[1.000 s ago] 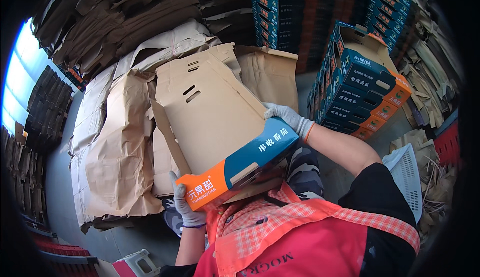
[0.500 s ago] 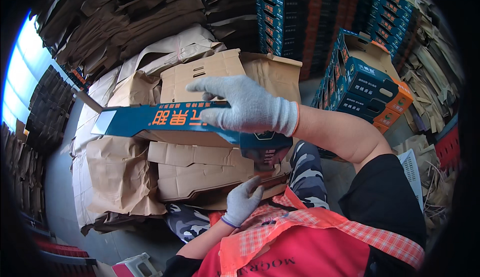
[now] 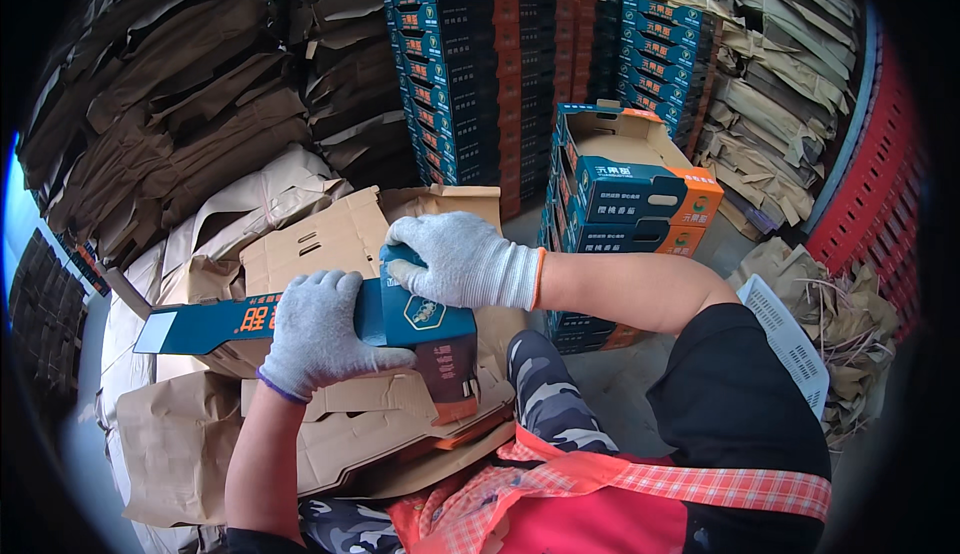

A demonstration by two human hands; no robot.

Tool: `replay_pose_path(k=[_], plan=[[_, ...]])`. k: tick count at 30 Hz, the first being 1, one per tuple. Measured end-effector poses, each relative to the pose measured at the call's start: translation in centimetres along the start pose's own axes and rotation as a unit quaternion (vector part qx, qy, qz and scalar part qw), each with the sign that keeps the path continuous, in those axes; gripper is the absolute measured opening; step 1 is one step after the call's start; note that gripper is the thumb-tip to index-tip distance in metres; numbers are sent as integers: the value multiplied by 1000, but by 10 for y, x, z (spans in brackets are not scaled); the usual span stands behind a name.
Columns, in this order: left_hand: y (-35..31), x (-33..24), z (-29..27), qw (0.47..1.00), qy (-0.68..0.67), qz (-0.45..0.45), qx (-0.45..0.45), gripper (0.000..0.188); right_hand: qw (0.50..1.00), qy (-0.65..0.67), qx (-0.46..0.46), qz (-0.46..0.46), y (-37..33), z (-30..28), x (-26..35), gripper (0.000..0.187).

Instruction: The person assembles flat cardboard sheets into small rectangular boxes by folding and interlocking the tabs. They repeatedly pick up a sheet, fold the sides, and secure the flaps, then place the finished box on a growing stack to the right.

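A partly folded teal cardboard box lies on its side in front of me, its long printed wall facing up. My left hand, in a grey knitted glove, grips the middle of this wall. Its fingers bend over the far edge, and the thumb stretches right along the near one. At the box's right end my right hand, gloved as well, is closed round the corner beside a teal end flap with a hexagonal emblem. Its fingertips are partly hidden. Under the box lie flat brown cardboard blanks.
Folded boxes stand stacked to my right. Taller box stacks rise behind, with piled cardboard at the far left. A white perforated crate, crumpled brown paper and a red slatted panel are at the right.
My left hand has risen from near my lap onto the box wall. The right hand has closed on the box's right corner. The view has swung to the right.
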State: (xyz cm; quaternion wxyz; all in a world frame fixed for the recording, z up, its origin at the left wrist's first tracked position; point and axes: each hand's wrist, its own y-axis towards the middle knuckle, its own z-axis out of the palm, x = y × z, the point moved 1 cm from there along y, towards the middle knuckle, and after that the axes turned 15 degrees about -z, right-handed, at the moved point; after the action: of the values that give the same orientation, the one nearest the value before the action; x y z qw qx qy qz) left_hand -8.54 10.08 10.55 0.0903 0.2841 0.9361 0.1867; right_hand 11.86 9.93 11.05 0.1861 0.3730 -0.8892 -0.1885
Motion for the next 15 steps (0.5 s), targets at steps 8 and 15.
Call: replay_pose_path(k=[8, 15], plan=[[0, 12, 8, 999, -47, -1, -14, 97, 960, -138, 218, -108, 31, -18, 5, 43], [-7, 6, 11, 996, -84, -22, -6, 96, 961, -130, 240, -52, 49, 20, 3, 29]])
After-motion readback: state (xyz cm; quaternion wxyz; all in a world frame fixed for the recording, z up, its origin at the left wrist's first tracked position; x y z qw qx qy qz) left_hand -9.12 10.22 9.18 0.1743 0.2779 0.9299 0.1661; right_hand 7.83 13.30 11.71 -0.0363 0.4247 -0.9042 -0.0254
